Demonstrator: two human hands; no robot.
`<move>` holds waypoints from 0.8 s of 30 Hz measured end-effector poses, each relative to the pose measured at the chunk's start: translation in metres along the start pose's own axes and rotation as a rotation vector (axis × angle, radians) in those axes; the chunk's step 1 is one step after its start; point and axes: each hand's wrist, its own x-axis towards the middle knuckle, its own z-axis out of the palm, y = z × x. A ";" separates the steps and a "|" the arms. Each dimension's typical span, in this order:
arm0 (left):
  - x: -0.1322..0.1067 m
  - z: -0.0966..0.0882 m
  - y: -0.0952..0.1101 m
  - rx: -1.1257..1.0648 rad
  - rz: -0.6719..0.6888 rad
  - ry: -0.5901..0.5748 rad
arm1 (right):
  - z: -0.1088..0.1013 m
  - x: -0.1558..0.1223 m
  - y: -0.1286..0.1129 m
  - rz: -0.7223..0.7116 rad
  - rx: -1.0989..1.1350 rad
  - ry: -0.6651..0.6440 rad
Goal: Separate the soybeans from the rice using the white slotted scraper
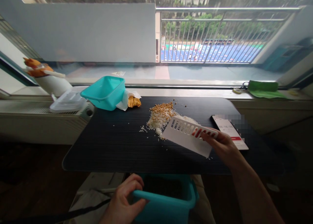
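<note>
My left hand (127, 198) is closed on the near-left rim of a teal plastic bin (166, 203), which sits below the table's front edge; its inside is dark. In my right hand (222, 144) is a white card with a row of slots (187, 139), pinched by its right end and tilted over the table. The card's left end touches or nearly touches a pile of white rice grains (157, 119). Yellow soybean-like beans (162, 107) lie on the pile's far side. Part of the rice is hidden behind the card, and loose grains lie around it.
On the black table (110, 146), a phone (230, 133) lies at right. A second teal bin (105, 92), a crumpled orange-and-white wrapper (133, 102) and a clear plastic lid (69, 98) are at back left. Green cloth (264, 89) lies on the windowsill.
</note>
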 end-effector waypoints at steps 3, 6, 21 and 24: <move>0.000 0.000 0.000 -0.006 -0.007 0.000 | -0.001 -0.001 0.002 0.002 0.013 0.014; 0.001 0.000 -0.001 -0.010 -0.001 0.007 | -0.001 0.000 0.004 0.032 0.031 0.018; 0.000 0.001 0.000 -0.026 -0.016 -0.012 | -0.001 -0.010 0.004 0.079 0.037 0.006; 0.000 0.000 -0.001 -0.033 -0.010 -0.010 | -0.002 -0.013 0.003 0.090 0.041 -0.021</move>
